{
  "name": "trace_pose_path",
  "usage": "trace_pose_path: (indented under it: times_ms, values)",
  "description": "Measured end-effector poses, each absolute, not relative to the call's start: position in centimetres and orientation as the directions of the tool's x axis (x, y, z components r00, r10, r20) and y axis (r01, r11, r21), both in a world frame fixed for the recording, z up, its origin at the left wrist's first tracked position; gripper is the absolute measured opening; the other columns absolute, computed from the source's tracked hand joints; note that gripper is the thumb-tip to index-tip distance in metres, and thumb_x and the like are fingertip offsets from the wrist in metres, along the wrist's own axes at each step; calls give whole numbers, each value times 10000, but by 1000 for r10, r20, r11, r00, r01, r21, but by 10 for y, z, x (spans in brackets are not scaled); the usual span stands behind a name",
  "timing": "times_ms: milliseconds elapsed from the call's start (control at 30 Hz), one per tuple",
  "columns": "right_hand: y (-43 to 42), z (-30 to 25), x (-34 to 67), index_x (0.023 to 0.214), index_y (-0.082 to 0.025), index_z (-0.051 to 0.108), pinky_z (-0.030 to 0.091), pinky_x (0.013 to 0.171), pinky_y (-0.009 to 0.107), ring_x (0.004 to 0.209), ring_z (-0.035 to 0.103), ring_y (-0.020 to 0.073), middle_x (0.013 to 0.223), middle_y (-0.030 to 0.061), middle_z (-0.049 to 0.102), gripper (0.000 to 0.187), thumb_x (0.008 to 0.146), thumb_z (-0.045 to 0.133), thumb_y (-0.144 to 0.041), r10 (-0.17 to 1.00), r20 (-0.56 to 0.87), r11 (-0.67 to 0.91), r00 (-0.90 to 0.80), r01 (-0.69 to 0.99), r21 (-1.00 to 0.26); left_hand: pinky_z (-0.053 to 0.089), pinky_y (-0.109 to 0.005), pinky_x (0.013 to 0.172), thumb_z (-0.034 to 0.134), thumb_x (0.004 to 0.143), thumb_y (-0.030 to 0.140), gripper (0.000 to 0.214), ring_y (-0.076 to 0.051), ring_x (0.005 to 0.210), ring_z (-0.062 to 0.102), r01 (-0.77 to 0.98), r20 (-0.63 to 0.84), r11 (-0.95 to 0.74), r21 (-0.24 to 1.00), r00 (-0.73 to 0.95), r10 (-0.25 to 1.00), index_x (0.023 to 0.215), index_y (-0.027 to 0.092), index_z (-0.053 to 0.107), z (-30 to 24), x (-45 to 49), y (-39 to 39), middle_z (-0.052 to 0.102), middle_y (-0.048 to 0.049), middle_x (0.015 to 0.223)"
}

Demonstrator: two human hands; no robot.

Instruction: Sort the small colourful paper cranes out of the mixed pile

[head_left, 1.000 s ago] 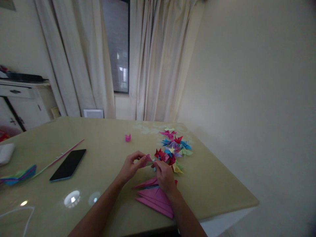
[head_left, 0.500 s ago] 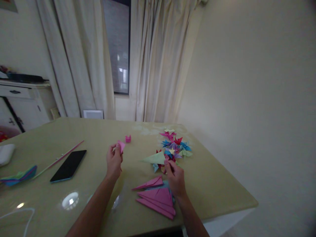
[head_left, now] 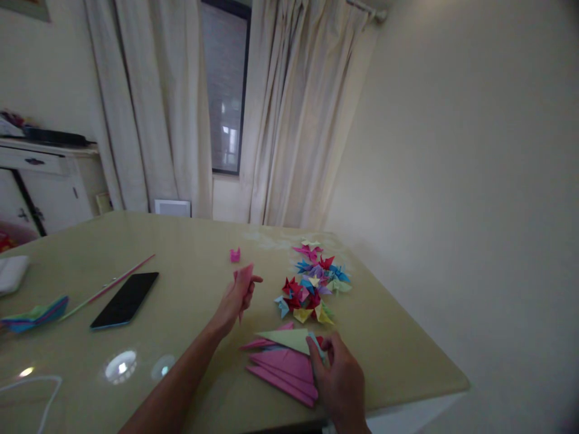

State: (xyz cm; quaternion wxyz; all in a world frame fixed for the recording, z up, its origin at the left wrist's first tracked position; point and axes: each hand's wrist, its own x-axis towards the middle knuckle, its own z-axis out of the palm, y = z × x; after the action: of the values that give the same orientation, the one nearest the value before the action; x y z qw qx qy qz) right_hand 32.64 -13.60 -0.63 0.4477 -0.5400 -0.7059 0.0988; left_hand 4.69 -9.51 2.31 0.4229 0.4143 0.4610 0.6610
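Observation:
My left hand (head_left: 235,301) is closed around a pink folded paper (head_left: 245,275), whose pointed top sticks up past the fingers. My right hand (head_left: 340,375) pinches a pale green folded paper (head_left: 284,339) by its wide end, its tip pointing left. A bit of light blue and red shows by those fingertips, too small to make out. Right below lies a stack of pink folded papers (head_left: 287,369), partly covered by the green one. Beyond my right hand spreads a pile of colourful origami cranes (head_left: 312,283).
A small pink folded piece (head_left: 234,255) stands beyond my left hand. On the left lie a black phone (head_left: 125,301), a thin pink-and-green stick (head_left: 108,286) and a bundle of coloured paper (head_left: 36,316). The table (head_left: 407,349) ends at a front right edge.
My right hand has brought the green folded paper down and nearer, over the pink stack. My left hand has shifted right and turned, still holding the pink paper.

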Motion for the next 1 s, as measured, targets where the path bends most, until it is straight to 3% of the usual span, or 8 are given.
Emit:
trace_pose_path:
  times_ms: [100,233,333,400,533,667,833,1000]
  values:
    - [-130,18,310,956,-230,699,453,576,287,595,567,185,722,24,642,322,964,637,-546,819,568,516,-86,544,-661,323,-226,508,470,955,746,639,-105,496,409,194,303,-281,940,-91,949,913,178,762,19,53,-103,484,45,584]
    - [-117,52,282,1392,-231,634,517,684,298,792,631,201,1102,95,709,523,926,729,-451,770,564,638,-299,343,-689,380,-237,599,576,978,546,461,-128,570,516,481,401,-499,721,298,866,721,196,731,16,72,-113,602,5,602]
    - [-108,62,273,1051,-230,785,493,682,278,755,631,182,898,42,721,218,966,679,-400,732,504,657,-459,278,-700,411,-236,635,603,976,461,345,-146,660,584,486,408,-548,681,369,835,790,195,722,19,83,-118,677,-17,721]
    - [-105,57,276,882,-214,780,479,670,269,719,625,174,788,25,705,251,982,650,-405,753,493,633,-435,275,-724,454,-251,708,674,933,452,255,-174,772,637,509,399,-518,687,331,855,962,206,733,22,84,-120,722,-30,869]
    - [-102,29,298,927,-180,740,481,566,262,642,631,186,738,39,704,384,952,649,-552,892,434,452,-125,224,-864,487,-331,865,814,791,528,589,-261,1001,653,666,325,-409,624,255,911,1263,218,644,26,78,-120,707,-84,1123]
    - [-106,-1,316,1001,-168,742,508,549,283,614,659,213,713,51,713,468,898,683,-621,926,377,369,-31,296,-881,470,-404,954,873,677,576,664,-328,1097,623,781,175,-361,509,317,932,1184,204,661,19,78,-120,680,-122,1181]
    - [-110,-16,315,1054,-196,762,510,577,298,608,637,206,753,40,713,347,902,693,-501,912,401,395,-85,441,-806,480,-369,904,831,751,452,464,-293,1065,618,753,94,-303,584,308,947,1108,205,669,11,85,-120,685,-95,1132]
    - [-110,-13,312,1115,-209,756,557,821,355,863,705,259,951,74,754,312,830,767,-335,896,424,431,-134,500,-752,482,-360,926,706,877,324,206,-275,1084,607,757,122,-361,545,355,927,1034,196,670,12,88,-120,666,-101,1156]
